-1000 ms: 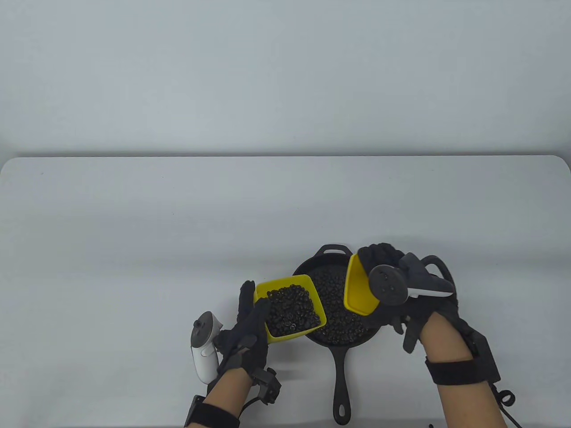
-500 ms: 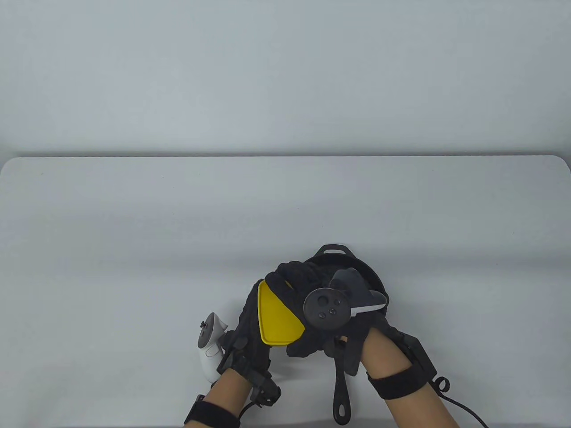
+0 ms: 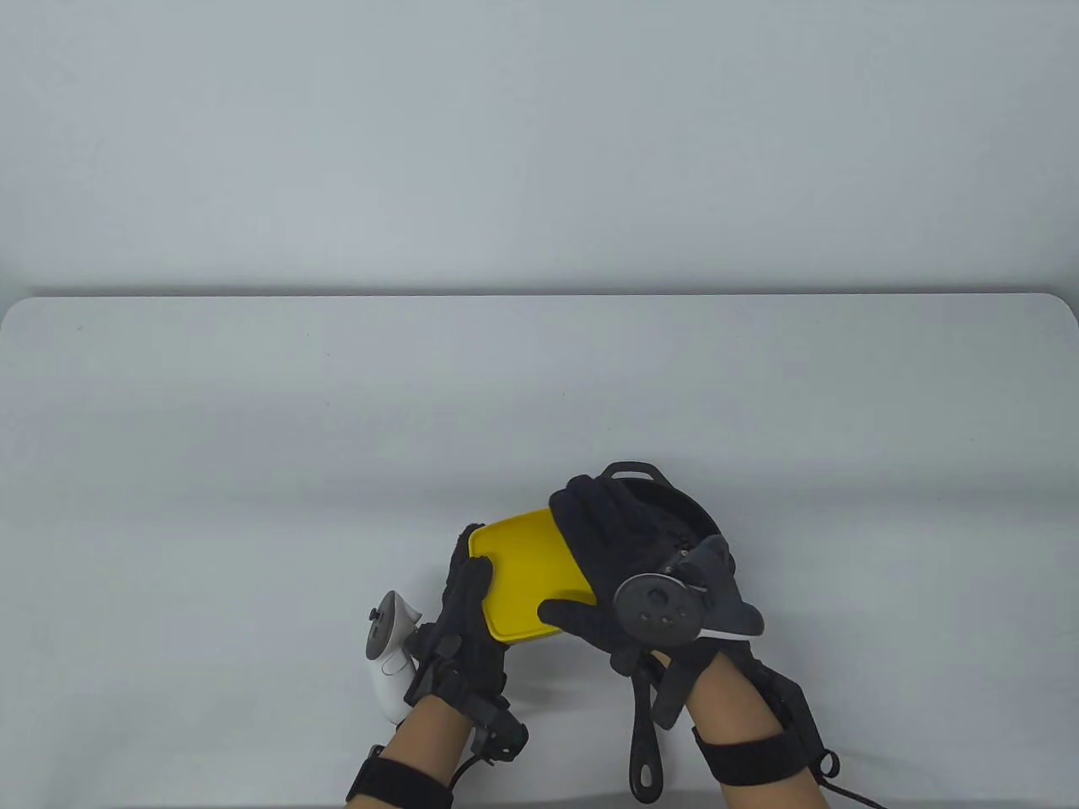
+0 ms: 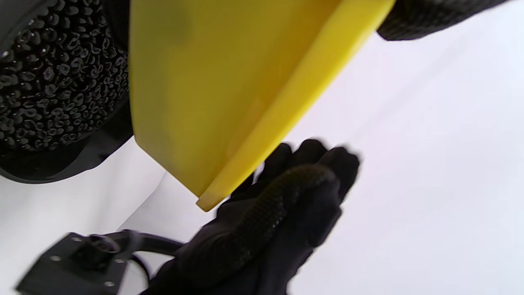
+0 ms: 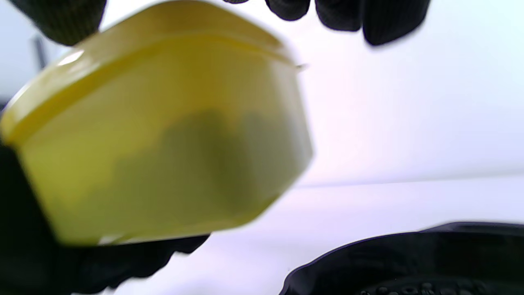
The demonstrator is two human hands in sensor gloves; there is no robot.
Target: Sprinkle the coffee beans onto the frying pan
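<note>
A yellow box (image 3: 518, 581) with its yellow lid flat on top sits at the left edge of the black frying pan (image 3: 642, 474). My left hand (image 3: 470, 581) holds the box's left side. My right hand (image 3: 582, 581) lies over the lid's right half, fingers at the far edge and thumb at the near edge. Coffee beans (image 4: 53, 82) cover the pan's floor in the left wrist view. The box (image 5: 163, 135) shows shut in the right wrist view, with dark beans dimly visible through its wall. My right hand hides most of the pan in the table view.
The pan's long handle (image 3: 645, 742) points toward the table's front edge, between my wrists. A small helper handle sits on the pan's far rim. The white table (image 3: 253, 463) stretches to the left, right and back.
The box was open with beans showing, and my right hand held the lid on edge over the pan's right side. The right hand has moved left and laid the lid on the box.
</note>
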